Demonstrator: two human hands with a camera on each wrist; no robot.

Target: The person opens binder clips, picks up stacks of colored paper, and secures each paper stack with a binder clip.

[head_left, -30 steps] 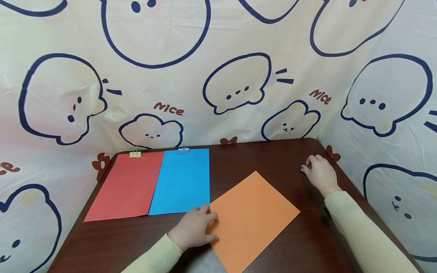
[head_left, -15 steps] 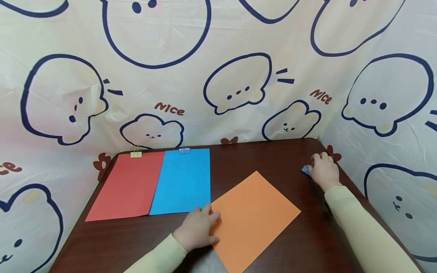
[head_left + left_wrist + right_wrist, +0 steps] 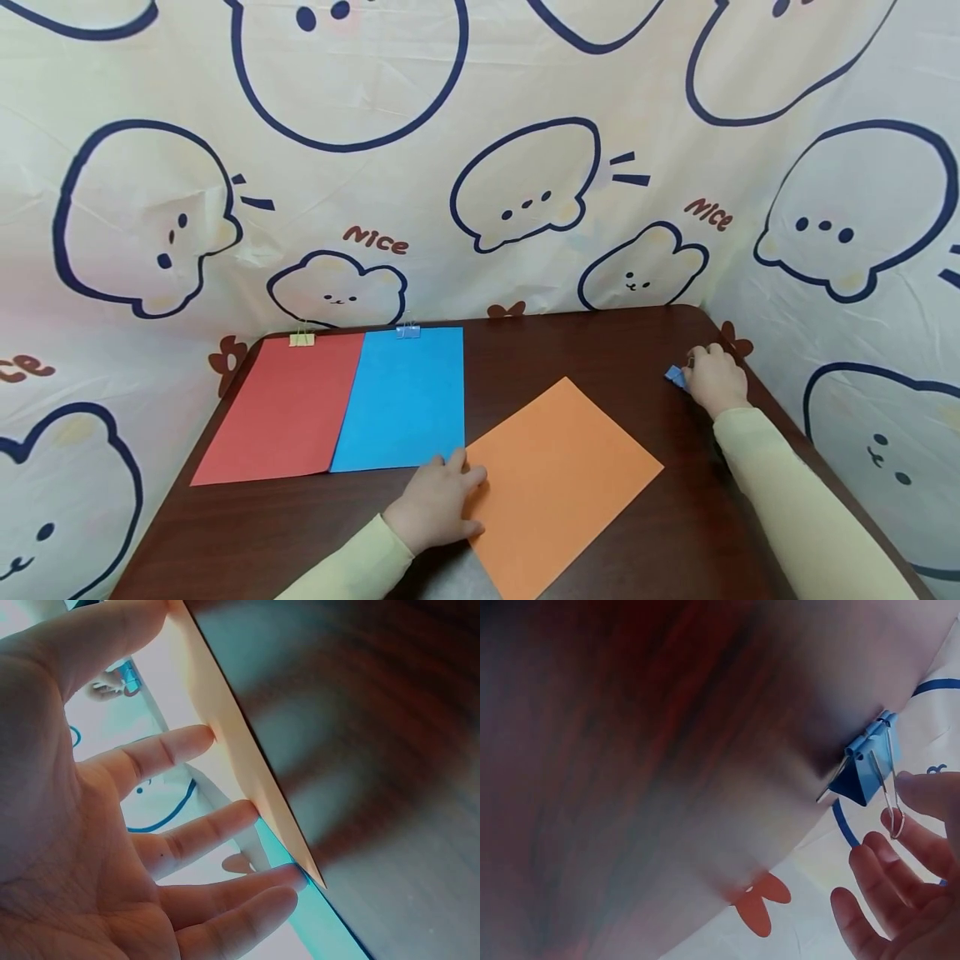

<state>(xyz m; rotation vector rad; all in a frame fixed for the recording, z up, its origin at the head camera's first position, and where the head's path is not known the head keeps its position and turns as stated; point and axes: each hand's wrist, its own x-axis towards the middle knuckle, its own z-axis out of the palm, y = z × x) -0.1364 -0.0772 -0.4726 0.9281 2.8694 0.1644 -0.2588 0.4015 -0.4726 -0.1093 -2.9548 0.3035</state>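
An orange sheet of paper (image 3: 566, 483) lies turned cornerwise on the dark table. My left hand (image 3: 435, 504) rests at its left edge with the fingers spread; in the left wrist view the fingertips touch the sheet's edge (image 3: 262, 802). At the far right of the table, my right hand (image 3: 716, 381) holds a blue binder clip (image 3: 676, 377). The right wrist view has the thumb and index finger pinching a wire handle of this clip (image 3: 866, 769), while the other fingers stay loosely bent. Its other wire handle sticks out on the far side.
To the left lie a red sheet (image 3: 281, 408) and a blue sheet (image 3: 405, 400), side by side. A yellow binder clip (image 3: 302, 340) sits on the red one's top edge, a blue binder clip (image 3: 408, 332) on the blue one's. A patterned cloth (image 3: 517, 275) hangs behind the table.
The right hand has shifted slightly right and turned, so more of the blue binder clip shows beside its fingers. The left hand and orange sheet have hardly moved.
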